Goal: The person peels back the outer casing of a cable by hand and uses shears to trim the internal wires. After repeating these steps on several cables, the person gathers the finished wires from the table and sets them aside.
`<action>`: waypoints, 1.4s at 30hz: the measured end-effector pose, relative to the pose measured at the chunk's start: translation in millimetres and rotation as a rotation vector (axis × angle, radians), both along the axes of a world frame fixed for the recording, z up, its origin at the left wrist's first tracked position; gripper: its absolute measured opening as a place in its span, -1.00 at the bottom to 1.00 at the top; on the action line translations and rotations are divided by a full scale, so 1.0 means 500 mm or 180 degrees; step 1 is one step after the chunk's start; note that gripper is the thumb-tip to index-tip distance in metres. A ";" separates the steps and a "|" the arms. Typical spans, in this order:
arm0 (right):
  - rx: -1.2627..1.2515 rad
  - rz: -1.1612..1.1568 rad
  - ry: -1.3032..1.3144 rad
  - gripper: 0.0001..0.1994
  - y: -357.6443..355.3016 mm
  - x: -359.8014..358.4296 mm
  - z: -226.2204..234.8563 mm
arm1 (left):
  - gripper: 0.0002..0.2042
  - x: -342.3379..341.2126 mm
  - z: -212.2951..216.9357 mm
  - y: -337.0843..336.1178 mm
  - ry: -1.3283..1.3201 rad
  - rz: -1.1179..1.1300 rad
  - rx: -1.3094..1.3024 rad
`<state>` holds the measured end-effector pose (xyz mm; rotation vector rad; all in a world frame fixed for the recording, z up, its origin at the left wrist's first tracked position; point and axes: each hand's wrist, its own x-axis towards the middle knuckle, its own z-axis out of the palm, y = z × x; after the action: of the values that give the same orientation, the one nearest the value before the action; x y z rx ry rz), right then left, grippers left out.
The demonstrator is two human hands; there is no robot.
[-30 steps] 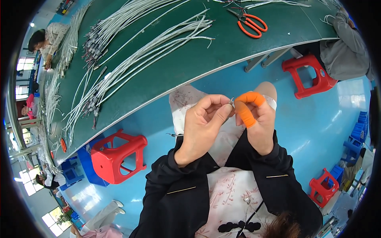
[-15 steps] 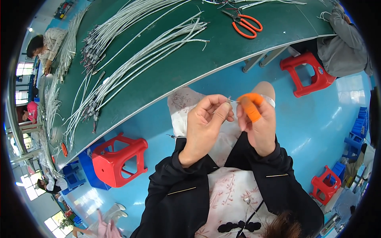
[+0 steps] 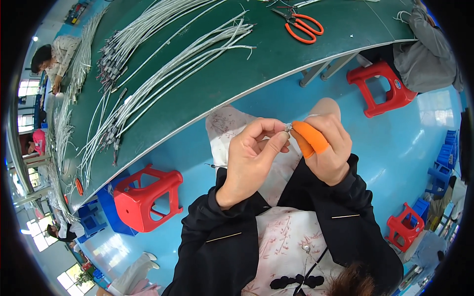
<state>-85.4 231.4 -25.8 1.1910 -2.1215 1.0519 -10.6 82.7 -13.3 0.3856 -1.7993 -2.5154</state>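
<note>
Above my lap, my left hand (image 3: 254, 155) is closed, thumb and index finger pinching the whitish end of a thin cable (image 3: 288, 127). My right hand (image 3: 328, 148) is closed at the same spot. Orange finger covers (image 3: 312, 137) sit on its thumb and index finger, whose tips press together at the cable end. What exactly lies between those tips is too small to make out. A small dark plug with a bit of white wire (image 3: 211, 166) shows left of my lap; whether it belongs to the held cable is hidden.
On the green table (image 3: 212, 93) ahead lie bundles of white cables (image 3: 173, 69) with dark connectors and orange-handled cutters (image 3: 302, 27). Red stools stand at left (image 3: 148, 200) and right (image 3: 380, 91). A person in grey (image 3: 429, 54) sits far right; another person (image 3: 61, 54) works far left.
My right hand has turned, and its orange-covered fingers have closed together at the cable end. My left hand keeps its pinch, shifted slightly left.
</note>
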 end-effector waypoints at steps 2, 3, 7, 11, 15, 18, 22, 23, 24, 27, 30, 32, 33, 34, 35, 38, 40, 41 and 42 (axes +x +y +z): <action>-0.0202 0.0150 -0.0870 -0.80 0.006 0.015 0.005 | -0.87 -0.004 -0.009 0.003 0.0262 0.0046 -0.0427; -0.0394 0.0283 -0.1736 -0.82 0.009 0.026 0.011 | -0.87 -0.006 -0.019 0.004 0.0531 0.0077 -0.0836; -0.0744 0.0244 -0.2817 -0.82 0.025 0.042 0.017 | -0.88 -0.011 -0.042 0.008 0.1035 0.0123 -0.1653; -0.1030 0.0028 -0.3245 -0.78 0.036 0.048 0.025 | -0.89 -0.014 -0.036 0.007 0.0651 0.0311 -0.0625; -0.1292 -0.0121 -0.3691 -0.75 0.040 0.052 0.026 | -0.90 -0.012 -0.032 0.001 0.0224 0.0207 0.0198; -0.0963 -0.0242 -0.2816 -0.72 0.033 0.045 0.033 | -0.89 -0.007 -0.027 0.001 0.0073 0.0102 0.0334; -0.0175 -0.0361 -0.0844 -0.70 0.023 0.034 0.040 | -0.88 -0.003 -0.014 0.001 -0.0068 -0.0023 0.0405; -0.0170 -0.0324 -0.0869 -0.71 0.021 0.034 0.038 | -0.87 0.000 -0.013 0.000 -0.0086 -0.0114 0.0408; -0.0165 -0.0286 -0.0895 -0.72 0.019 0.034 0.035 | -0.86 0.002 -0.012 -0.001 -0.0104 -0.0205 0.0411; -0.0152 -0.0180 -0.0972 -0.76 0.014 0.034 0.025 | -0.88 0.005 -0.011 0.001 -0.0077 -0.0191 0.0385; -0.0128 -0.0113 -0.1040 -0.80 0.014 0.035 0.021 | -0.88 0.005 -0.017 0.009 0.0162 -0.0131 0.0103; -0.0114 -0.0084 -0.1083 -0.82 0.016 0.035 0.021 | -0.89 0.004 -0.026 0.016 0.0610 -0.0004 -0.0454; -0.0115 -0.0092 -0.1087 -0.82 0.018 0.035 0.021 | -0.89 0.005 -0.030 0.018 0.0606 -0.0012 -0.0452; -0.0605 0.0119 -0.2617 -0.86 0.024 0.035 0.022 | -0.89 0.006 -0.034 0.019 0.0752 0.0026 -0.0695; -0.1111 0.0340 -0.4141 -0.89 0.031 0.035 0.023 | -0.88 0.008 -0.037 0.020 0.0898 0.0064 -0.0937; -0.1624 0.0469 -0.5477 -0.89 0.045 0.039 0.022 | -0.88 0.004 -0.048 0.016 0.1142 0.0074 -0.1362; -0.1573 0.0285 -0.5117 -0.88 0.052 0.042 0.023 | -0.88 -0.001 -0.052 0.011 0.1343 0.0052 -0.1737; -0.1542 0.0199 -0.4936 -0.88 0.054 0.044 0.024 | -0.88 0.001 -0.052 0.012 0.1347 0.0045 -0.1737; -0.1510 0.0116 -0.4754 -0.88 0.056 0.046 0.025 | -0.88 0.004 -0.051 0.015 0.1135 0.0023 -0.1455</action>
<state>-62.2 259.5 -13.4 0.0404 -2.3768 2.8021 -8.7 90.2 -39.0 -0.0694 -2.1113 -1.9166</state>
